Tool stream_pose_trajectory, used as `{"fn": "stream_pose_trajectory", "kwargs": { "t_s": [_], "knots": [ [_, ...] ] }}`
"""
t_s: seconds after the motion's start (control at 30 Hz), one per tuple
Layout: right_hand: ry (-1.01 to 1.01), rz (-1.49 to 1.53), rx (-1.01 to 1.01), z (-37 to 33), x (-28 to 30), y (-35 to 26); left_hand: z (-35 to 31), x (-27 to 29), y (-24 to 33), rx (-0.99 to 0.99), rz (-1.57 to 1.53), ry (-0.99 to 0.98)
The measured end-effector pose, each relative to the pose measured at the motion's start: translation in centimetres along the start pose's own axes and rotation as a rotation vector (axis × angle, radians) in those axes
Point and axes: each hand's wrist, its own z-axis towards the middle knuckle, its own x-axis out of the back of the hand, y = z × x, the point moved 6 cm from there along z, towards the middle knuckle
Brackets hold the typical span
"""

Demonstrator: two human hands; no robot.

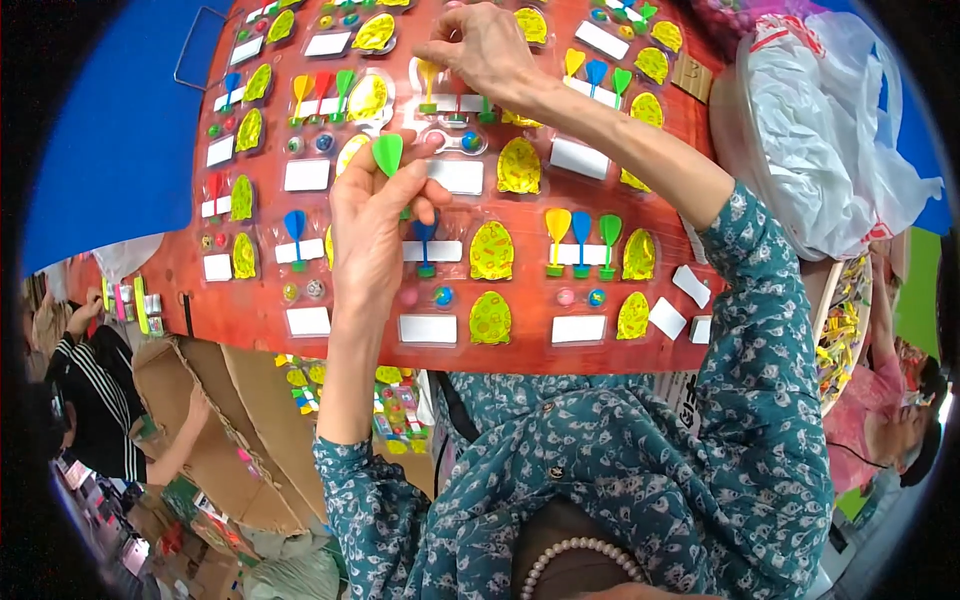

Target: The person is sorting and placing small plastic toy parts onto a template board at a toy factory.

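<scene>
While the left hand holds a green dart pinched between thumb and fingers, the right hand reaches across toward the far edge of the red desk, its fingertips bunched at the head of a yellow dart. Whether those fingertips grip the yellow dart or merely touch it, I cannot tell. The two hands are apart — the left sits nearer the desk's near edge, the right farther off and to the right. The yellow dart lies in a clear tray, its long axis running from the far edge toward the near one, with its green foot on the near side. From it the held green dart is nearer and a little to the left, fin pointing roughly at the far edge, much of its shaft hidden by the thumb; of the two hands, the right is closer to that tray. Between the tray and the left hand's fingertips are a pink ball and, to its right, a blue-green ball, with a white card just on their near side. Loose white cards rest by the desk's near right corner.
</scene>
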Motion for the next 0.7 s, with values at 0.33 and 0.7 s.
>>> {"fn": "stream_pose_trajectory", "kwargs": {
  "t_s": [0.33, 0.7],
  "knots": [
    [-0.349, 0.162, -0.032, -0.2, -4.6, 2.0, 0.6, -0.6, -0.3, -0.008, 0.173, -0.031],
    [-0.324, 0.217, 0.033, 0.1, -2.9, 0.7, 1.3, -0.8, 0.3, -0.027, 0.108, 0.021]
  ]
}}
